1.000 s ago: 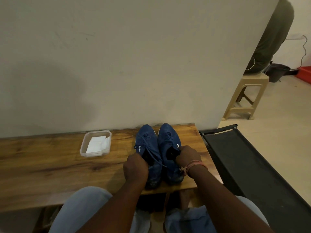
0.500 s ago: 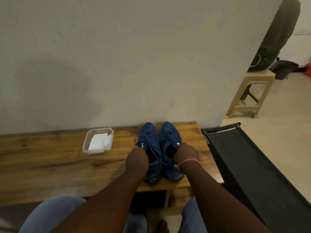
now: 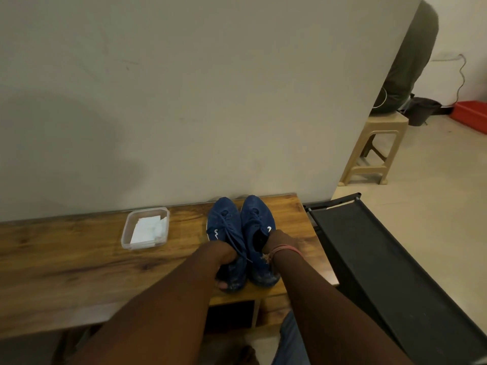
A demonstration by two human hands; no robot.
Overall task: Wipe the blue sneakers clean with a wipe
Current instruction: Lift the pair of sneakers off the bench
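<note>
2 blue sneakers (image 3: 238, 233) side by side, toes toward the wall; folded white wipes (image 3: 147, 229) in a clear tub

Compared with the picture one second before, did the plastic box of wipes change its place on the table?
No. The box sits equally close to the table's back edge and left of the sneakers; only the camera shifted.

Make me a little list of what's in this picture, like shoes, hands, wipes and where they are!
shoes: two blue sneakers side by side on the wooden table, toes toward the wall
left hand: grips the heel end of the left sneaker
right hand: holds the collar of the right sneaker; pink band on the wrist
wipes: white wipes lying in a clear plastic container, left of the sneakers, apart from them
wipe in hand: none seen
beside table: black rack on the right
</note>
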